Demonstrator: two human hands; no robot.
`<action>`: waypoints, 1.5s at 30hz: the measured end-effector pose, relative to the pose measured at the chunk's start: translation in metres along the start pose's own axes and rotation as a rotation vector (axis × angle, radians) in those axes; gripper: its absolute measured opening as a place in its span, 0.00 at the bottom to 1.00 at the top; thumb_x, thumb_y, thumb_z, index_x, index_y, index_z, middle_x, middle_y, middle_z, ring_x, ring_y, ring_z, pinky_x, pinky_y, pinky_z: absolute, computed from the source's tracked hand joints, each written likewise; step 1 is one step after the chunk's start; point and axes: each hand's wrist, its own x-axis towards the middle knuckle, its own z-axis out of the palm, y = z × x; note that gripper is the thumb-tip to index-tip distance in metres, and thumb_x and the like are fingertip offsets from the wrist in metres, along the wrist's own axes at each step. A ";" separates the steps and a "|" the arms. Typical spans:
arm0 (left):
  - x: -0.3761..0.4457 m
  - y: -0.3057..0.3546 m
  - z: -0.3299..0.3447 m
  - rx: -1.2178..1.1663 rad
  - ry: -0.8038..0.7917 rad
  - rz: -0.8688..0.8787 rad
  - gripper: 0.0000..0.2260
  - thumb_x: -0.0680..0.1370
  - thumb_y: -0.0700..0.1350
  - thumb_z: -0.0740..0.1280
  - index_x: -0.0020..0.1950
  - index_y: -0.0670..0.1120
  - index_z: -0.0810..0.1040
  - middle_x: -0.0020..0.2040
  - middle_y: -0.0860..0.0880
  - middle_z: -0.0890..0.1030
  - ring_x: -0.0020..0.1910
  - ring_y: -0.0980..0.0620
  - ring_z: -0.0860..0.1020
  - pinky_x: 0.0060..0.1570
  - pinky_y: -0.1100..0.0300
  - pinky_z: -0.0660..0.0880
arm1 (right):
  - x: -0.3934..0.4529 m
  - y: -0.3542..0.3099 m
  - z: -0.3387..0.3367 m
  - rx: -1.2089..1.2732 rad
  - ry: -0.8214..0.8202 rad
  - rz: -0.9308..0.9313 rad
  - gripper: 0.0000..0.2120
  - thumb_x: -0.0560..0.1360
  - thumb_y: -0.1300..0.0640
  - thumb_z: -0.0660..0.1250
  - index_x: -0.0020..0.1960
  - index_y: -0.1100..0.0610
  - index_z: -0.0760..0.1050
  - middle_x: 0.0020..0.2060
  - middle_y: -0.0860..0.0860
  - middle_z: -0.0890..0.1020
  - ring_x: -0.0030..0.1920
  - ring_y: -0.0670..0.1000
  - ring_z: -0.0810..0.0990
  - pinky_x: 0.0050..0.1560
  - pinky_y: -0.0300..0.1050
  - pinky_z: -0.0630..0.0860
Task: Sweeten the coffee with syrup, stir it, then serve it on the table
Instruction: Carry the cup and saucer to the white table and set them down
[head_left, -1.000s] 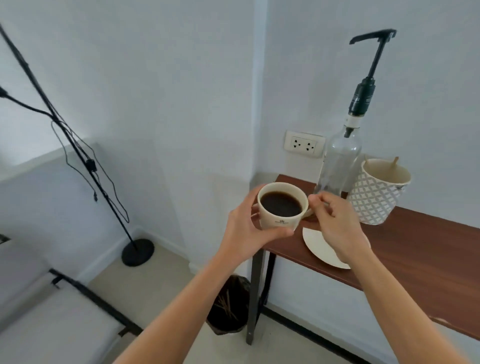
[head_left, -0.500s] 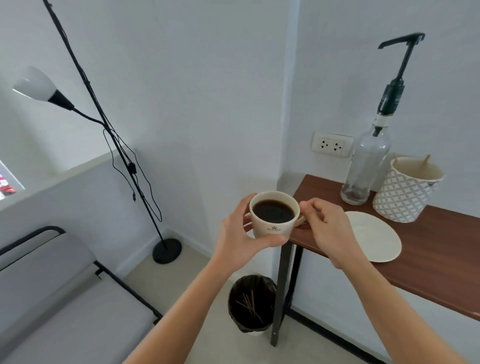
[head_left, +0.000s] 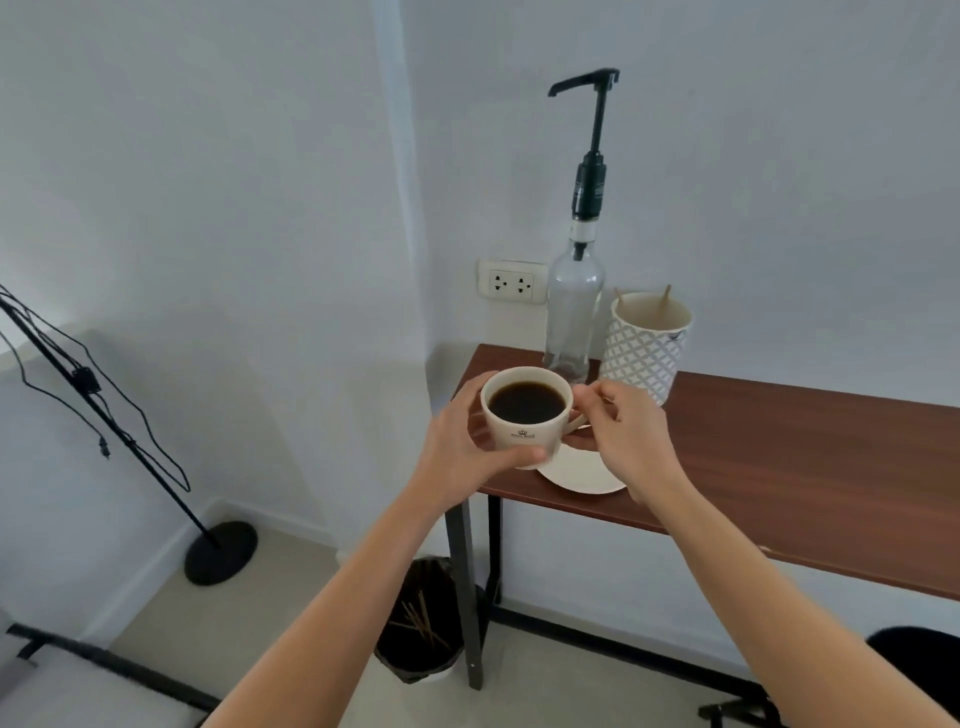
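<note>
A cream coffee cup (head_left: 524, 434) full of black coffee hangs just above the left end of the brown table (head_left: 779, 457). My left hand (head_left: 460, 447) wraps its left side and bottom. My right hand (head_left: 631, 441) pinches its handle. A white saucer (head_left: 582, 475) lies on the table under and right of the cup, partly hidden by it. Behind the cup stands a clear syrup bottle (head_left: 574, 306) with a tall black pump (head_left: 589, 156). A patterned holder (head_left: 644, 348) with wooden stir sticks is beside the bottle.
A wall socket (head_left: 511, 283) sits left of the bottle. Under the table's left end stands a black bin (head_left: 421, 642) with used sticks. A black lamp stand (head_left: 221, 553) rises from the floor at left. A dark frame (head_left: 104, 670) crosses the lower left.
The cup, held in both hands, has come back over the table's left end above the saucer; half a second ago it hung off the table's left edge. The view swung right.
</note>
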 end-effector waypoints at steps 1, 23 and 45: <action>0.007 -0.002 0.007 -0.001 -0.019 0.003 0.37 0.63 0.46 0.84 0.68 0.51 0.74 0.60 0.57 0.81 0.60 0.60 0.80 0.58 0.63 0.79 | 0.003 0.004 -0.005 0.002 0.017 0.013 0.11 0.82 0.56 0.63 0.51 0.62 0.80 0.44 0.57 0.85 0.45 0.50 0.85 0.38 0.37 0.84; 0.065 -0.065 0.066 0.061 -0.278 -0.075 0.40 0.60 0.55 0.84 0.68 0.59 0.71 0.61 0.66 0.79 0.63 0.67 0.75 0.68 0.53 0.72 | 0.037 0.081 -0.017 -0.050 0.229 0.210 0.10 0.82 0.56 0.63 0.48 0.60 0.80 0.45 0.55 0.84 0.45 0.49 0.85 0.38 0.35 0.83; 0.032 -0.081 0.060 0.505 -0.433 -0.118 0.48 0.70 0.67 0.72 0.82 0.53 0.52 0.82 0.51 0.55 0.82 0.45 0.47 0.75 0.35 0.36 | 0.000 0.087 -0.010 -0.477 0.135 0.369 0.16 0.80 0.57 0.66 0.67 0.59 0.74 0.60 0.58 0.77 0.59 0.56 0.76 0.59 0.47 0.72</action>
